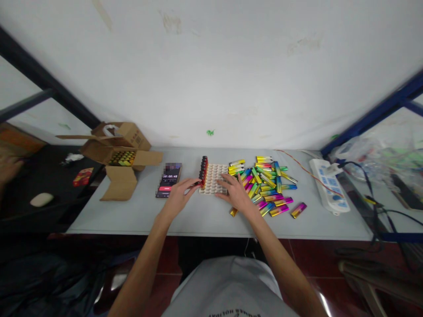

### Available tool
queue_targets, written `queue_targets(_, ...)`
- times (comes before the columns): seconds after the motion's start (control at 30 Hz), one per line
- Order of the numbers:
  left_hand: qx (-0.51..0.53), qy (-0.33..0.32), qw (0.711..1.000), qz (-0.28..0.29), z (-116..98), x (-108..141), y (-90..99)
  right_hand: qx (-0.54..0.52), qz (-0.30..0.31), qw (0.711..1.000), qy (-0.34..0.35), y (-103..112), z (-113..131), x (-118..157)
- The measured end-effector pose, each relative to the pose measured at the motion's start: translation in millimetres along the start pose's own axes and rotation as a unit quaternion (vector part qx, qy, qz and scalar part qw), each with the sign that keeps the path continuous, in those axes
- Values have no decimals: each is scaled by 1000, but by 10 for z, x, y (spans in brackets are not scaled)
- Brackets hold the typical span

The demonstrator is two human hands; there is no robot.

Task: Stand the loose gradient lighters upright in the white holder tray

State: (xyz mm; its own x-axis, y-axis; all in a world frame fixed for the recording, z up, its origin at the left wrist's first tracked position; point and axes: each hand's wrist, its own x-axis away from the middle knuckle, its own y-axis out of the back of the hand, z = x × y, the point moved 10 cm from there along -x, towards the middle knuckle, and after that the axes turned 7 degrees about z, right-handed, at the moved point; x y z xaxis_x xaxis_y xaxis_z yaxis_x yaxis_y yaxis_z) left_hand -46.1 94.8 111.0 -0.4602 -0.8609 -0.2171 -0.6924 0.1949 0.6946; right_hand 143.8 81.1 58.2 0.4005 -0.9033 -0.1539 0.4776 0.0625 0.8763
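Note:
A white tray [216, 174] with rows of round sockets lies on the grey table [205, 218]. One row of lighters [203, 169] stands upright along its left edge. My left hand [180, 193] touches the tray's near-left corner beside the standing lighters; its fingers are spread and I cannot see anything in it. My right hand [235, 191] rests flat on the tray's right side, fingers apart. A loose pile of shiny multicoloured lighters [267, 185] lies just right of that hand.
A phone [168, 179] showing a timer lies left of the tray. Farther left stands an open cardboard box [120, 160] with more lighters. A white power strip [328, 185] with cables sits at the right. Another person's hand [8, 167] shows at the far left.

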Motion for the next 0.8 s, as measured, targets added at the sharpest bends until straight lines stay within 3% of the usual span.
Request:
queue_targets(0.27, -43, -51, 995, 79, -62, -109, -78, 6, 0, 1000, 1, 5, 16, -13)
queue_targets(0.37, -71, -57, 992, 83, -72, -116, -130, 7, -8, 1000, 8, 41, 66, -5)
queue_targets(0.47, -95, -48, 992, 63, -37, -89, -149, -6, -54, 998, 14, 230, -8, 31)
queue_targets(0.6, -78, -41, 995, 39, 36, -23, -184, -32, -154, 986, -62, 728, -616, 148)
queue_targets(0.7, -70, -24, 997, -8, 47, 43, -159, -7, -167, 979, -113, 1017, -1172, 209)
queue_targets(0.8, -96, 5, 990, -107, -34, 152, -33, 44, -133, 979, -152, 1148, -1633, 233)
